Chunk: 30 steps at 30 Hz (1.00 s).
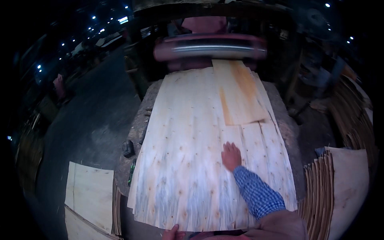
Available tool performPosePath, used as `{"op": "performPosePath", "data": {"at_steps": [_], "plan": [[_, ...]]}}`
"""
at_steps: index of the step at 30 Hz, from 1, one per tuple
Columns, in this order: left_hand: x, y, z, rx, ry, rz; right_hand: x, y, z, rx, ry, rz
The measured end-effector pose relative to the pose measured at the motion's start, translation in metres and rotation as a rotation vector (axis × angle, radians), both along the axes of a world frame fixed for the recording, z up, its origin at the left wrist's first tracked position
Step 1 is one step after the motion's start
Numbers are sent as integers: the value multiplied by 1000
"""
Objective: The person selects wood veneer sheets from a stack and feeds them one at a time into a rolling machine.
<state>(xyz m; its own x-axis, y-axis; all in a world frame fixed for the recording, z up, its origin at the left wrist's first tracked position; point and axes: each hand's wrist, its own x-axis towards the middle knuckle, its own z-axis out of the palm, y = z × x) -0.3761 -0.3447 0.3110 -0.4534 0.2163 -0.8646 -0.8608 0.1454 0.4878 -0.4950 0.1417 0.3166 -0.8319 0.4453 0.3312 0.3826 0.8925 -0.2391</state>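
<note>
A large pale wood veneer sheet (pixel 180 148), dotted with knots, lies on a stack in front of me, its far end close to a roller machine. On its far right part rests a smaller veneer piece (pixel 236 92) with orange-brown streaks; its far end reaches the roller (pixel 212 49). My right hand (pixel 231 157) lies flat on the large sheet, fingers stretched forward, just nearer to me than the small piece. At the near edge, left of the middle, my left hand (pixel 173 233) has its thumb over the sheet's rim and its fingers curled at the edge, partly cut off by the frame.
Veneer stacks stand at the lower left (pixel 90 186) and at the right (pixel 348 180). On the table ledge (pixel 146 120) left of the sheet sit a small dark block (pixel 128 148) and a green slender item (pixel 131 173). Dark floor (pixel 92 108) stretches away to the left.
</note>
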Motion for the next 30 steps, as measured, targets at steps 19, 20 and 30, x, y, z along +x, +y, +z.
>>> {"op": "performPosePath", "data": {"at_steps": [19,20,30], "plan": [[-17,36,167,827,322,-89,326,-182,121,-97,-60,-38],[-17,35,170,920,291,-82,328,-176,125,-84,-27,-40],[0,-44,67,324,83,-242,357,-222,113,-155,-99,39]]}}
